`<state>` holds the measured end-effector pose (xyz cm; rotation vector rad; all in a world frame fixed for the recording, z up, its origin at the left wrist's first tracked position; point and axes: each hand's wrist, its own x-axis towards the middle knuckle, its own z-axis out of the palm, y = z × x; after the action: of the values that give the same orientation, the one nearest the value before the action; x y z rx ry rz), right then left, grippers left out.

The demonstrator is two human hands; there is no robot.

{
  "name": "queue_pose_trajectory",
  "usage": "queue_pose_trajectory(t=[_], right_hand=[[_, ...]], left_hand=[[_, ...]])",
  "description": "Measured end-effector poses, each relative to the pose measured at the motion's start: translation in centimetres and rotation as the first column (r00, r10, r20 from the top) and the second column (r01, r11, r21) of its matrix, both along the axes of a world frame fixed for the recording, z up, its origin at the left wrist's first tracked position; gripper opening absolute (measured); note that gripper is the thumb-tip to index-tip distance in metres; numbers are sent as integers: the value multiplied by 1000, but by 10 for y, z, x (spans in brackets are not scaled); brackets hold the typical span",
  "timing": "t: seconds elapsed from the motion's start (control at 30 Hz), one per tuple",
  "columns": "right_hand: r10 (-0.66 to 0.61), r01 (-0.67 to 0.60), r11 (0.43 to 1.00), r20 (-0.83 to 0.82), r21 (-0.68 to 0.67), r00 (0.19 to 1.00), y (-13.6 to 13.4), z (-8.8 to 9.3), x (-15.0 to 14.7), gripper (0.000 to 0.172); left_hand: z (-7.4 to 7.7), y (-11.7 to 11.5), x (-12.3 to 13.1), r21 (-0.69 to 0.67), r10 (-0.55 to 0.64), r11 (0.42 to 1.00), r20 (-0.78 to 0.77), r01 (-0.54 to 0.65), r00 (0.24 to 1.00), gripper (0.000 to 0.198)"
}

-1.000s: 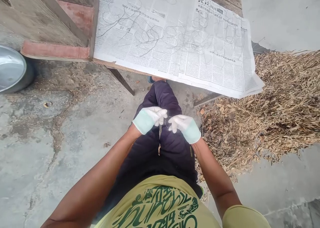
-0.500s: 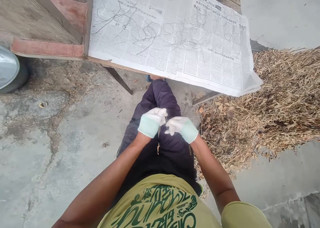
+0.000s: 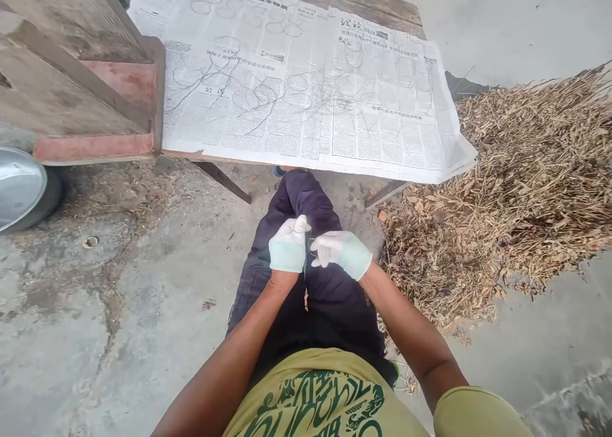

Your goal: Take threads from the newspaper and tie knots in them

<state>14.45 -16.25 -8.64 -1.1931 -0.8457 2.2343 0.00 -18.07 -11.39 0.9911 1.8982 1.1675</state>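
Over my lap, my left hand (image 3: 289, 244), in a white and mint glove, pinches a thin wire (image 3: 310, 238) with thumb and forefinger raised. My right hand (image 3: 340, 252), gloved the same way, is close beside it with its fingertips closed on the strand and its lower fingers partly extended. The wire is so fine that only short bits of it show between the hands. Beyond my knees, several thin looped wires (image 3: 261, 96) lie spread over newspaper (image 3: 296, 145).
The newspaper covers a wooden bench (image 3: 396, 9). A wood and red-painted chair-like piece (image 3: 95, 147) stands at its left end, with a metal pot (image 3: 21, 188) below. Dry straw and leaves (image 3: 516, 201) are heaped on the concrete floor at right.
The view has shifted, so the bench sits lower and farther left. My left hand has turned more upright, and the gap between my hands looks slightly wider.
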Motion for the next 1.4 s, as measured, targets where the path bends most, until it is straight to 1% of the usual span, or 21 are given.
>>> queue_pose_trajectory(t=[0.07,0.13,0.17,0.2,0.23,0.27,0.33,0.37,0.4,0.43,0.53,0.57,0.63,0.73,0.8,0.87,0.93,1.07,1.17,1.27,1.4], right_hand=[[4,-4,1000,-2,1,1000,0,-1,1,27],[8,-8,1000,3,6,1000,0,-2,3,27],[7,-7,1000,3,16,1000,1,-2,3,26],[0,-1,1000,3,29,1000,2,-2,4,26],[-8,8,999,1,42,1000,3,-2,5,27],[-18,18,998,-4,56,1000,4,-2,6,28],[-40,41,996,-16,79,999,7,-2,7,30],[-47,49,995,-21,87,999,8,-2,8,31],[-53,55,994,-23,93,998,9,-2,9,32],[-56,57,994,-20,97,998,10,-2,9,33],[-48,47,994,8,103,999,10,-2,12,34],[-44,42,993,14,111,999,9,-2,12,34],[-31,29,991,20,129,999,8,-2,14,33],[-20,18,990,17,137,1000,7,-2,15,31],[-20,18,991,13,133,1000,7,-2,15,31],[-18,17,992,4,128,1000,7,-2,15,32],[-14,13,993,4,118,1000,8,-2,14,32],[-33,32,998,9,61,999,6,-2,10,32],[-56,56,998,3,-1,998,1,-5,6,30],[-52,52,998,14,-18,999,-3,-8,3,28],[-69,71,997,69,-28,995,-2,-12,4,35]], left_hand=[[1,2,-3,-29,-52,998,-37,51,998,42],[0,3,-8,-87,-116,990,-33,113,993,43],[0,4,-11,-109,-136,985,10,136,991,43],[-1,4,-13,-117,-142,981,94,153,985,44],[-2,4,-15,-115,-145,978,221,173,964,48],[-3,4,-17,-111,-146,973,377,202,914,55],[-3,4,-18,-118,-139,951,667,287,732,74],[-2,3,-18,-128,-127,934,754,333,645,82],[-1,2,-19,-139,-116,923,789,359,604,86],[1,2,-20,-151,-111,923,775,353,622,87],[7,2,-26,-133,-112,965,574,227,811,73],[9,3,-30,-117,-128,969,517,218,847,67],[11,7,-37,-100,-207,951,494,291,845,60],[10,14,-44,-78,-324,904,522,422,789,50],[9,16,-44,-55,-345,897,536,439,771,44],[10,17,-41,-37,-331,909,541,415,773,41],[12,14,-36,-26,-286,935,531,353,798,39],[16,3,-19,11,-145,987,485,160,862,36],[14,-7,-3,14,-26,1000,450,22,893,38],[10,-11,4,-26,3,1000,451,10,892,42],[8,-7,-6,-24,-30,999,483,48,875,40]])
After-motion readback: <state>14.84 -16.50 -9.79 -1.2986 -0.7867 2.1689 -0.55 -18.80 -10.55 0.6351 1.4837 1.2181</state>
